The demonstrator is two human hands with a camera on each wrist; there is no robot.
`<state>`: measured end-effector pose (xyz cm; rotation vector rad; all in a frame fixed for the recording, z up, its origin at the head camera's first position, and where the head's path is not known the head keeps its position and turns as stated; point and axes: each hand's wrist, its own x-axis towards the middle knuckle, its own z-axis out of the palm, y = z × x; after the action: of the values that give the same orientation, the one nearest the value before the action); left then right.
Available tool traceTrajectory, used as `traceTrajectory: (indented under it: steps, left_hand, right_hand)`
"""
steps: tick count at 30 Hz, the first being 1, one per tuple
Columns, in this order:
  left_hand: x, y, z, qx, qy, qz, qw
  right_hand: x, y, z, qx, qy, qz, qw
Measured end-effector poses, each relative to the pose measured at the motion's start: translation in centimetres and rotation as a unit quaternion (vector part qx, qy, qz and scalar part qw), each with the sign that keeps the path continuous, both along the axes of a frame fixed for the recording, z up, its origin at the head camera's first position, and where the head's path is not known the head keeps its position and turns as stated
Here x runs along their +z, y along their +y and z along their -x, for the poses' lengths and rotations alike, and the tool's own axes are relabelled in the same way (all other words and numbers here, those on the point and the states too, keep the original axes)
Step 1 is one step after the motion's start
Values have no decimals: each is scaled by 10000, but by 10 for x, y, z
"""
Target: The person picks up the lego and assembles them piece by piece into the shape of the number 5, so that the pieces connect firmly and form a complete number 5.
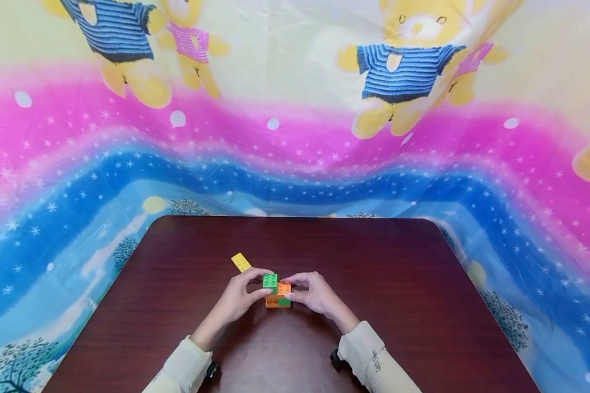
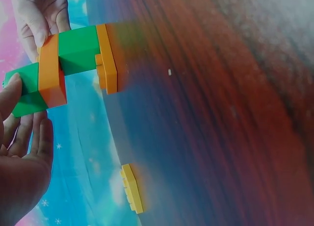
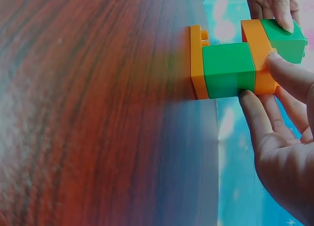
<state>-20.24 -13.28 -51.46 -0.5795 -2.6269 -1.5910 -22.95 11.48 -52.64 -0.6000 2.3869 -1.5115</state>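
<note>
A stack of toy building bricks stands on the table between both hands. At its bottom lies a thin orange plate, with a green block on its right part. An orange brick crosses above that block, and a second green block tops the left end. My left hand pinches this upper green block between thumb and fingers. Thumb and fingers of my right hand hold the orange brick from the right.
A flat yellow studded plate lies on the dark brown table beyond my left hand. Behind the table hangs a colourful curtain printed with bears and snowflakes.
</note>
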Motion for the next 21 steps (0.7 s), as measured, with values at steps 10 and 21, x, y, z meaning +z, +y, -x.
traceTrajectory:
  steps: [10, 21]
  left_hand:
    - [-2, 0, -1, -15, -21, -50, 10000]
    - [-3, -2, 1, -45, -134, -112, 9998]
  right_hand:
    - [-1, 0, 0, -11, 27, -45, 10000]
    - [-1, 0, 0, -17, -29, 18, 10000]
